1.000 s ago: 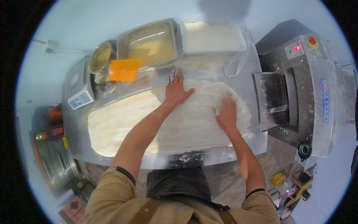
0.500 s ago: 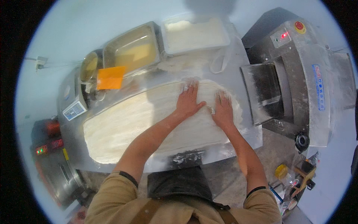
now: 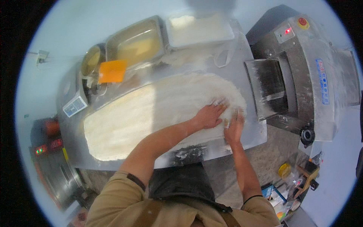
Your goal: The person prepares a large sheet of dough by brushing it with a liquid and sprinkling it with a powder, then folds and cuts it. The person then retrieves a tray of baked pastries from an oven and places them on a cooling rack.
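A long, flat sheet of pale dough point(image 3: 124, 126), dusted with white flour, stretches across the metal table. My left hand point(image 3: 209, 115) presses on its right part with the fingers stretched out and floury. Close beside it, my right hand point(image 3: 234, 129) lies near the right end of the sheet, its fingers extended too. Both hands are open on the dough; their fingertips are slightly blurred. A shadow covers the right portion of the sheet.
Along the table's back stand a metal tray point(image 3: 163, 42) with yellow contents, a round pot point(image 3: 102, 56), an orange card point(image 3: 112, 71), a scale point(image 3: 75, 106) and a white tub point(image 3: 200, 44) of flour. A metal machine point(image 3: 304, 83) borders the table's right side.
Both hands have moved toward the right and nearer to me over the dough. My left hand now points more to the right. The dough stays in place.
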Available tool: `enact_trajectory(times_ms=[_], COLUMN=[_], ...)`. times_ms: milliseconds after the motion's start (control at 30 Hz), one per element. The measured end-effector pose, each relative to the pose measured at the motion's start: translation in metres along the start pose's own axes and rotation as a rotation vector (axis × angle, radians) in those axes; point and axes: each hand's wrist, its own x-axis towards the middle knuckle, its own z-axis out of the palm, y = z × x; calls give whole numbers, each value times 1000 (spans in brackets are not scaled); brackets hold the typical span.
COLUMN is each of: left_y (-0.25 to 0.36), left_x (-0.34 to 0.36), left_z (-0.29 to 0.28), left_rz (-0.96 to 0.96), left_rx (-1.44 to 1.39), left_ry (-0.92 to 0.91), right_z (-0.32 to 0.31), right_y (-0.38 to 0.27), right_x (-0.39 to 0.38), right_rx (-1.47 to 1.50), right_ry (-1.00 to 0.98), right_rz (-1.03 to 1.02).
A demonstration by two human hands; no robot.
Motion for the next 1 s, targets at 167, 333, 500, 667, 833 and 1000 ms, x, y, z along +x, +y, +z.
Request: enact_trajectory(times_ms=[167, 333, 500, 667, 833, 1000], left_y=[8, -4, -32, -43, -52, -64], left_x=[-87, -210, -362, -501, -602, -679], left_z=[3, -35, -67, -64, -56, -46], left_rz=[66, -332, -1014, -1243, -1390, -1631], left_rx=[-139, -232, -277, 15, -8, -61], left_ry=[-120, -57, 53, 206, 365, 561], right_z=[-2, 7, 49, 101, 144, 183], right_y=[-7, -76, -195, -320, -436, -523], right_x=[11, 7, -33, -82, -127, -181], right_rx=[-225, -136, -154, -64, -11, 131], right_ry=[-9, -226, -340, -368, -399, -417], right_rz=[-226, -383, -614, -859, -1021, -1227])
